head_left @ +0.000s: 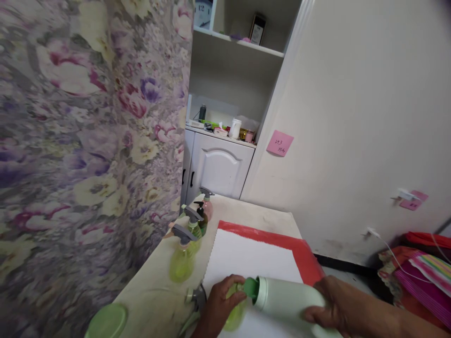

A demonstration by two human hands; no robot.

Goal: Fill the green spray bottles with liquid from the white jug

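Observation:
My left hand [225, 298] is closed around the neck of a clear yellow-green spray bottle [234, 317], which stands on white paper with its sprayer head off. In my right hand [327, 303] is a large pale green bottle [289, 298], tipped on its side toward the left. Its darker green spout [251, 287] is at the mouth of the spray bottle; whether they touch I cannot tell. Close to my left wrist lies a loose grey sprayer head [199, 298]. A round green cap [107, 320] sits at the near left of the table.
Several bottles line the table's left side: a yellow-green spray bottle [182, 263], another greenish one [193, 230], a dark pump bottle [202, 218] and a pink spray bottle [207, 206]. Red sheeting [264, 233] borders the paper [250, 249]. A floral curtain [91, 141] hangs left.

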